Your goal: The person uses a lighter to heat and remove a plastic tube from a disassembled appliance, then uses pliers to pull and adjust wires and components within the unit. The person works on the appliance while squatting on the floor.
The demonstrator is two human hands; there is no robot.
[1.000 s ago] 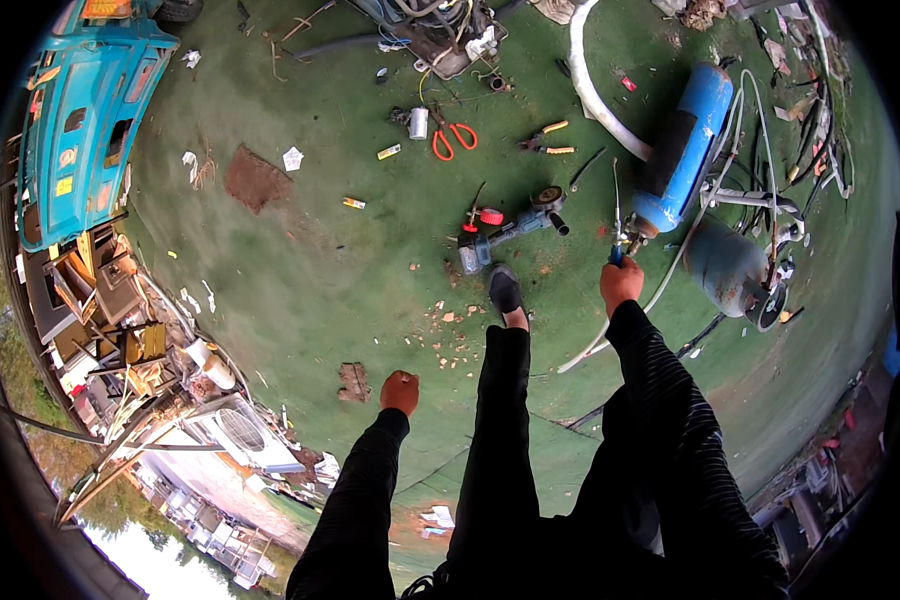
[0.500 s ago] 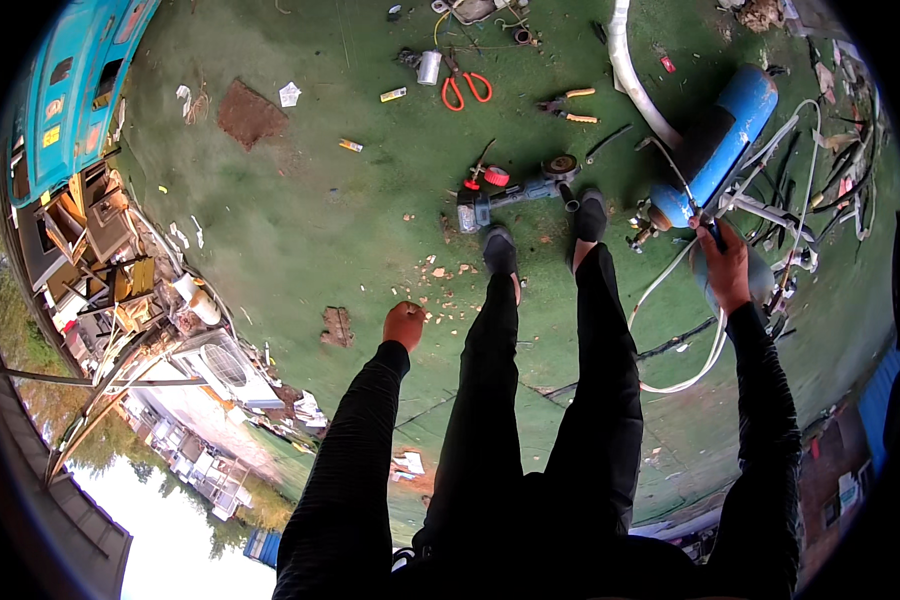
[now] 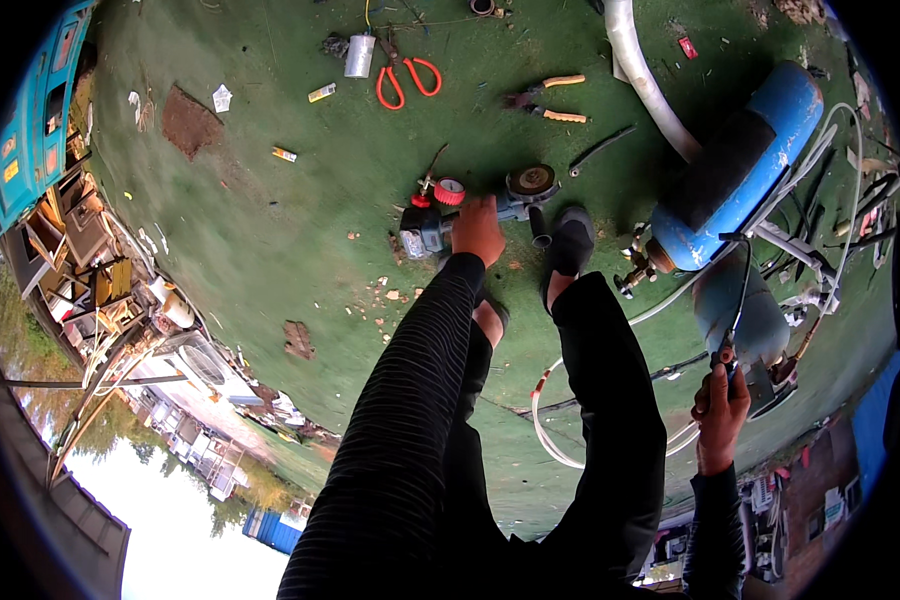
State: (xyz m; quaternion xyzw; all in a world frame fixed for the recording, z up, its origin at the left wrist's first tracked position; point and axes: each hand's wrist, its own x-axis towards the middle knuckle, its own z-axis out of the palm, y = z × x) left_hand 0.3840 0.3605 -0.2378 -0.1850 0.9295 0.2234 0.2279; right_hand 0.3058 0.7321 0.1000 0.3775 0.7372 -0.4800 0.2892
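My left hand (image 3: 478,232) is closed round the body of a blue-grey angle grinder (image 3: 427,236), which lies on the floor by my feet with its disc toward the right. Just beyond it sits a small red pressure gauge (image 3: 450,191). At the lower right my right hand (image 3: 720,412) grips the handle of a gas torch (image 3: 739,310) with a thin neck bent at the tip. The torch neck points away from me, in front of a grey-green tank (image 3: 738,308). A blue gas cylinder (image 3: 785,112) lies tilted beyond that.
Red-handled cutters (image 3: 410,82), a silver can (image 3: 360,56) and orange-handled pliers (image 3: 558,98) lie farther off. A white hose (image 3: 538,420) loops behind my right leg. A thick white pipe (image 3: 642,75) runs toward the cylinder. Scrap (image 3: 120,270) is piled at the left.
My left hand has moved forward and right from beside my leg onto the grinder. My right hand has drawn back toward me with the torch, away from the cylinder. I have bent lower.
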